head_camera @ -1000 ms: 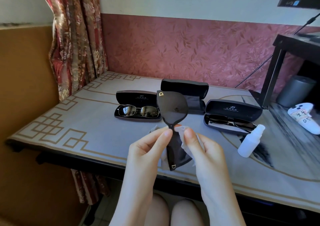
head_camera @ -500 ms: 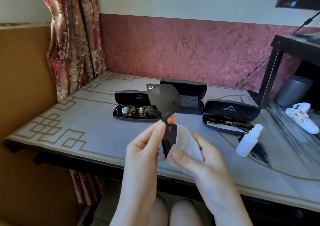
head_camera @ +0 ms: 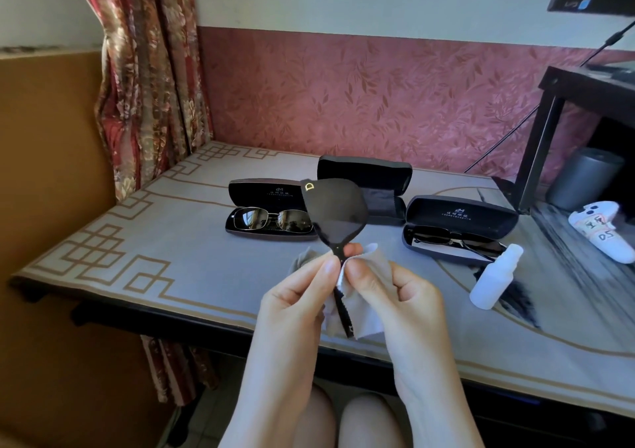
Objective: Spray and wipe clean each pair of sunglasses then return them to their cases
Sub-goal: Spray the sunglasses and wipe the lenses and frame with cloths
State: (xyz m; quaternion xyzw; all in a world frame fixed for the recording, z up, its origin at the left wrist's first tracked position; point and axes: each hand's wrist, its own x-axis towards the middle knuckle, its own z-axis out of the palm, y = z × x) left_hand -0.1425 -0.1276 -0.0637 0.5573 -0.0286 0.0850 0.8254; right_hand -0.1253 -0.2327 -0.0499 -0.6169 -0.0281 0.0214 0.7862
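Note:
I hold black sunglasses (head_camera: 336, 212) with a gold D logo upright above the table's front edge, one lens up and the other down. My left hand (head_camera: 299, 296) pinches them at the bridge. My right hand (head_camera: 388, 293) pinches a pale cleaning cloth (head_camera: 364, 313) against the frame just below the bridge. The cloth wraps the lower lens, most of which is hidden. An open black case (head_camera: 381, 186) with nothing but a dark cloth inside stands behind the glasses. A white spray bottle (head_camera: 494, 277) lies on the table to the right.
Two more open cases hold sunglasses: one on the left (head_camera: 271, 214), one on the right (head_camera: 457, 231). A white game controller (head_camera: 604, 229) and a grey cylinder (head_camera: 584, 179) sit at far right under a black stand (head_camera: 546, 131). A curtain (head_camera: 147, 79) hangs at left.
My right hand moved up along the lower lens with the cloth, back to the bridge. The glasses turned slightly, the lower lens now edge-on.

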